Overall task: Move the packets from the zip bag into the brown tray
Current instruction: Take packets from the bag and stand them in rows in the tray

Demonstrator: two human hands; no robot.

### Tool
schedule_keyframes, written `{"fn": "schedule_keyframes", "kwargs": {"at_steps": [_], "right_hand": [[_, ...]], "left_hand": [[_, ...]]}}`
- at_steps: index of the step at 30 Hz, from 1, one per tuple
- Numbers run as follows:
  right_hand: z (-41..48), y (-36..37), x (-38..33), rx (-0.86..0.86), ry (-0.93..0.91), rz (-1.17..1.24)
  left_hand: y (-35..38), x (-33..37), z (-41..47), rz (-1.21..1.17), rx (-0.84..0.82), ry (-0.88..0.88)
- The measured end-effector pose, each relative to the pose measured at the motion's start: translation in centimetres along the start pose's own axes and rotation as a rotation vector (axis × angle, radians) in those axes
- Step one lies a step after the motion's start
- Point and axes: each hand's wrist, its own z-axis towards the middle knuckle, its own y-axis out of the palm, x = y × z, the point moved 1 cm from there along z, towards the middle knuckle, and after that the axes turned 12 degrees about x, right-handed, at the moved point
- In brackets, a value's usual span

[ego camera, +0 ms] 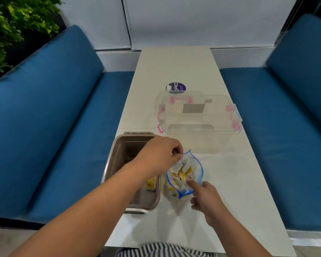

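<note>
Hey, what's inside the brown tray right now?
One yellow-and-white packet lies toward the brown tray's near right side, and the floor at the far end is bare. The left arm crosses over the middle, so anything under it is hidden.

Both bare forearms enter from the near edge of the view and angle toward each other, the left one long and slanting up to the right, the right one shorter and slanting up to the left. The left hand (160,154) shows its back, with its fingers (177,152) curled under and pinching the far rim of the zip bag (197,171). The right hand (207,200) sits lower and nearer the body, one digit stretched forward onto the bag's near rim while the others curl beneath it.
</note>
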Motion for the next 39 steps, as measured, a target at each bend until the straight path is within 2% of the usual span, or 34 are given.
{"fn": "schedule_keyframes", "kwargs": {"at_steps": [3, 7, 9, 15, 20, 23, 26, 31, 39], "right_hand": [[-0.5, 0.0, -0.1, -0.053, 0.093, 0.070], [-0.5, -0.3, -0.2, -0.031, 0.096, 0.163], [-0.2, -0.8, -0.2, 0.005, 0.093, 0.232], [0.3, -2.7, -0.3, 0.136, 0.065, 0.436], [0.9, -3.8, -0.7, 0.158, 0.118, 0.647], [1.3, -4.0, -0.4, 0.196, 0.151, 0.690], [1.6, -4.3, -0.3, 0.230, 0.173, 0.685], [1.0, -3.9, -0.7, 0.236, 0.145, 0.525], [0.9, -3.8, -0.9, 0.235, 0.110, 0.492]], "left_hand": [[2.8, 1.6, 0.5, 0.118, -0.147, 0.079], [6.4, 2.3, 0.2, 0.469, -0.327, 0.200], [7.2, 2.5, -0.2, 0.548, -0.366, 0.236], [8.0, 2.8, -0.5, 0.431, -0.470, 0.177], [8.3, 3.1, -0.6, 0.302, -0.582, 0.167], [8.4, 3.3, -0.3, 0.234, -0.554, 0.172], [8.3, 3.4, 0.2, 0.188, -0.449, 0.147], [8.8, 3.6, 0.7, 0.188, -0.296, 0.128], [9.6, 3.8, 0.4, 0.270, -0.346, 0.167]]}}
